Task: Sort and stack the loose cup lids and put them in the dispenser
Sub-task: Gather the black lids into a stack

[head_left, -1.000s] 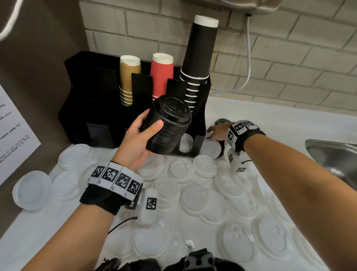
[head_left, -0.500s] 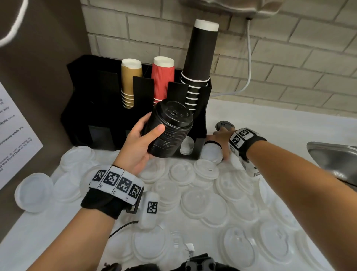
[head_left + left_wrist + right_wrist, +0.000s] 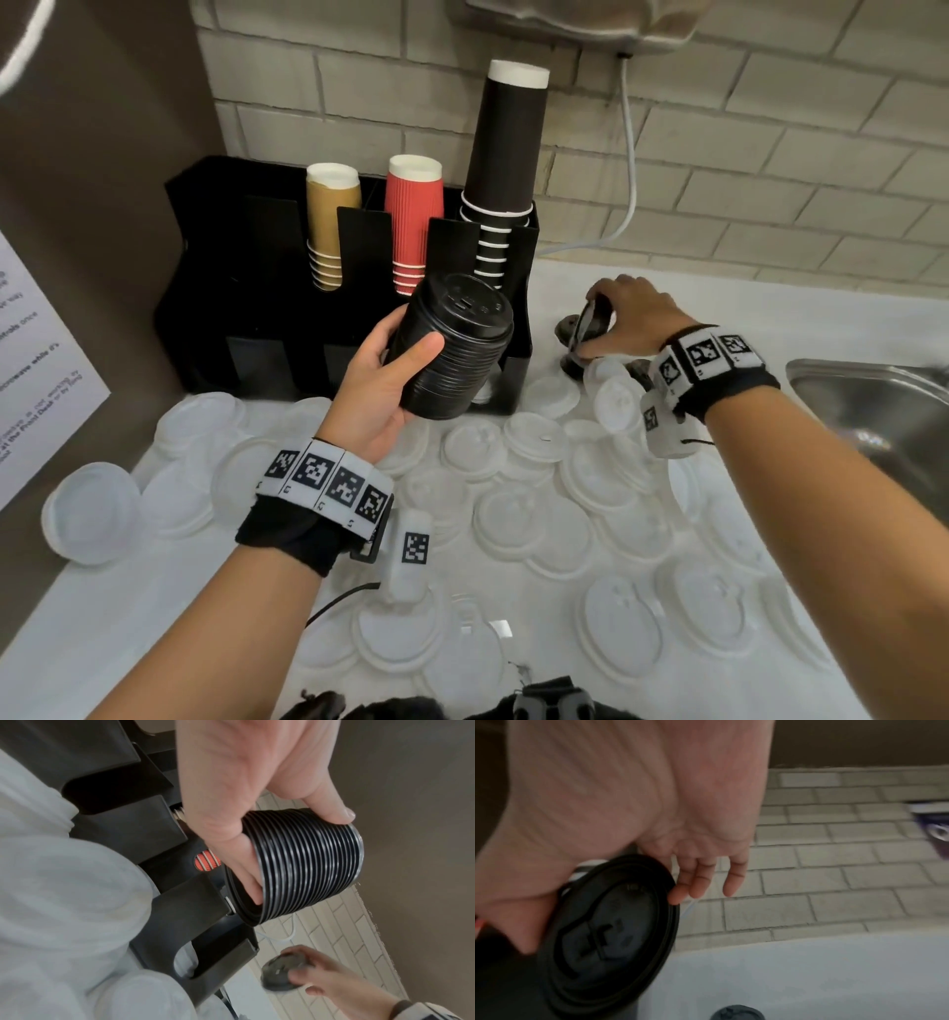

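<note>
My left hand (image 3: 390,370) grips a tall stack of black lids (image 3: 452,349) in front of the black dispenser (image 3: 257,288); the same stack of black lids (image 3: 306,866) fills the left wrist view, thumb on its rim. To the right of the dispenser my right hand (image 3: 616,324) pinches a single black lid (image 3: 590,324) on edge, just above the counter. That black lid (image 3: 608,931) shows its sip-hole face in the right wrist view. Another black lid (image 3: 567,329) lies behind it. Several white lids (image 3: 513,514) cover the counter.
The dispenser holds tan cups (image 3: 331,221), red cups (image 3: 413,216) and tall black cups (image 3: 506,154). A steel sink (image 3: 873,406) sits at the right edge. A brick wall (image 3: 770,154) and a white cable (image 3: 629,169) stand behind. A paper notice (image 3: 36,370) hangs on the left.
My right hand has moved right and away from the dispenser's foot and has lifted one black lid onto its edge. The left hand with the stack has stayed almost still.
</note>
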Tool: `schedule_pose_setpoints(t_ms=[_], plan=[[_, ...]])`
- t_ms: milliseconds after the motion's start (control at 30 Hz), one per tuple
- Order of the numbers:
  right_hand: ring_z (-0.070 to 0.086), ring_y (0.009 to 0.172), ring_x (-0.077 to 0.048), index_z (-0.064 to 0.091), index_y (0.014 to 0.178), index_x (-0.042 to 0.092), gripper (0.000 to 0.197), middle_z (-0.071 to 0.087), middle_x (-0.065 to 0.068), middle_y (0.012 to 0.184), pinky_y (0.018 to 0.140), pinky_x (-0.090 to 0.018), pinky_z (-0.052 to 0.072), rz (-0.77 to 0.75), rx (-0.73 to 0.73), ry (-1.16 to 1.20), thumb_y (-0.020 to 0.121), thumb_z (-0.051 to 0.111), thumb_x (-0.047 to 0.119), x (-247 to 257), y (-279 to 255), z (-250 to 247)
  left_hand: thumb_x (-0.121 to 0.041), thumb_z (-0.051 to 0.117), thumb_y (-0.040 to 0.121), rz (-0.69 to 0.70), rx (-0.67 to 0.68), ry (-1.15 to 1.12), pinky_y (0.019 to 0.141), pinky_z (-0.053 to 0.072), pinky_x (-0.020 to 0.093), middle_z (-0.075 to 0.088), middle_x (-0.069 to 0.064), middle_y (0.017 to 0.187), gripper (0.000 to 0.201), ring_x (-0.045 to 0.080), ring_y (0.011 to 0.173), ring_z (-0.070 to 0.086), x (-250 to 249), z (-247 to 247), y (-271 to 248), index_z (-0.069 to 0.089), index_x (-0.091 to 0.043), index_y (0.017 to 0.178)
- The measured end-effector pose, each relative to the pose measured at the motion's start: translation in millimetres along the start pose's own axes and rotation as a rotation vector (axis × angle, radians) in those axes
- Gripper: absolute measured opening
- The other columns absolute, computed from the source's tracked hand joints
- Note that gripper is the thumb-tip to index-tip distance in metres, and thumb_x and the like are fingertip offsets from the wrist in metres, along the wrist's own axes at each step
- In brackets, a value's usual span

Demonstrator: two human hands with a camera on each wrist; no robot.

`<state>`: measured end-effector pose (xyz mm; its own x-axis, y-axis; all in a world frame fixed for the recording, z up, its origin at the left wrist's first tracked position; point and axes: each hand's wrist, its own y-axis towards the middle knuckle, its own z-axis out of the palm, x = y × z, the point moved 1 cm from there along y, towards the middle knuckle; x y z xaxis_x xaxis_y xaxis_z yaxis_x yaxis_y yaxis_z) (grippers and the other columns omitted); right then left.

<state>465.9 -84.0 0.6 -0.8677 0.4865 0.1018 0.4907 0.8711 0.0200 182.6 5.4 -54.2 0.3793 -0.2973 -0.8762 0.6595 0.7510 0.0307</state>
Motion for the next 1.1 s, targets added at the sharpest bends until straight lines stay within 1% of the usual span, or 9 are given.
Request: schedule_pose_setpoints(t_ms=[133,200,267,333,467,567,700,900,1100], plan=[[0.055,0.096,-0.014,0.056,0.116,0.02,0.049,0.06,0.0,0.105,0.077,-0.014,0.043,-0.005,-0.346,0.869,0.074,0.08,0.025,4.0,-34.6,-6.7,-0.029,0.073,0.067,-0.011,0.017,-0.005,0.086,0.055,0.041,0.071,-0.005,0.115,0.054,0.017,0.11,0.066,6.9,10.2,-3.0,0.059,-0.032,0.12],[0.058,0.094,-0.01,0.055,0.113,0.022,0.044,0.063,0.006,0.104,0.076,-0.016,0.045,-0.099,-0.352,1.202,0.073,0.074,0.024,25.1,-55.6,-7.8,-0.028,0.072,0.067,-0.014,0.028,-0.012,0.087,0.055,0.039,0.072,-0.008,0.111,0.053,0.014,0.108,0.067,9.9,16.8,-4.6,0.06,-0.032,0.118],[0.057,0.095,-0.009,0.054,0.112,0.024,0.043,0.062,0.01,0.105,0.077,-0.02,0.047,-0.224,-0.276,1.317,0.072,0.068,0.032,48.8,-74.0,-6.9,-0.027,0.072,0.067,-0.026,0.042,-0.032,0.082,0.057,0.037,0.072,-0.009,0.11,0.056,0.013,0.106,0.068,12.4,23.6,-6.1,0.058,-0.03,0.122],[0.058,0.101,-0.01,0.053,0.115,0.022,0.045,0.063,0.009,0.109,0.085,-0.023,0.048,-0.297,-0.213,1.303,0.074,0.065,0.036,66.5,-86.9,-1.2,-0.027,0.072,0.068,-0.036,0.066,-0.05,0.078,0.059,0.034,0.07,-0.006,0.115,0.064,0.014,0.106,0.068,14.1,29.5,-8.0,0.055,-0.027,0.129],[0.051,0.122,-0.031,0.05,0.119,0.007,0.048,0.057,-0.011,0.123,0.102,-0.045,0.045,-0.28,-0.181,1.273,0.077,0.067,0.021,74.6,-97.7,9.4,-0.03,0.074,0.067,-0.044,0.109,-0.042,0.076,0.058,0.032,0.066,-0.001,0.126,0.071,0.017,0.112,0.065,14.9,35.6,-10.5,0.052,-0.027,0.134],[0.049,0.126,-0.025,0.046,0.123,0.009,0.054,0.055,-0.007,0.126,0.101,-0.044,0.045,-0.295,-0.158,1.207,0.075,0.068,0.016,69.2,-100.3,0.4,-0.032,0.077,0.063,-0.062,0.14,-0.018,0.074,0.057,0.03,0.065,0.0,0.127,0.067,0.017,0.112,0.065,17.0,36.1,-10.0,0.057,-0.032,0.126],[0.049,0.126,-0.013,0.048,0.131,0.02,0.061,0.056,0.001,0.13,0.103,-0.049,0.043,-0.362,-0.062,0.934,0.074,0.07,0.019,64.3,-99.1,-20.6,-0.031,0.079,0.061,-0.076,0.181,0.007,0.071,0.057,0.029,0.07,-0.006,0.117,0.054,0.014,0.106,0.068,19.3,35.0,-9.4,0.064,-0.039,0.112],[0.053,0.118,-0.016,0.052,0.135,0.021,0.063,0.057,-0.001,0.128,0.098,-0.043,0.048,-0.423,0.061,0.769,0.077,0.073,0.006,63.0,-94.8,-39.2,-0.028,0.077,0.066,-0.08,0.193,0.016,0.074,0.057,0.03,0.067,-0.002,0.121,0.052,0.016,0.11,0.066,21.2,33.8,-8.5,0.064,-0.036,0.115],[0.052,0.116,-0.013,0.058,0.129,0.024,0.06,0.056,0.001,0.125,0.095,-0.04,0.051,-0.469,-0.022,0.735,0.076,0.075,0.002,64.0,-90.9,-40.4,-0.032,0.076,0.064,-0.105,0.169,-0.021,0.077,0.057,0.034,0.064,0.002,0.128,0.059,0.018,0.112,0.065,21.0,35.6,-6.0,0.059,-0.033,0.121]])
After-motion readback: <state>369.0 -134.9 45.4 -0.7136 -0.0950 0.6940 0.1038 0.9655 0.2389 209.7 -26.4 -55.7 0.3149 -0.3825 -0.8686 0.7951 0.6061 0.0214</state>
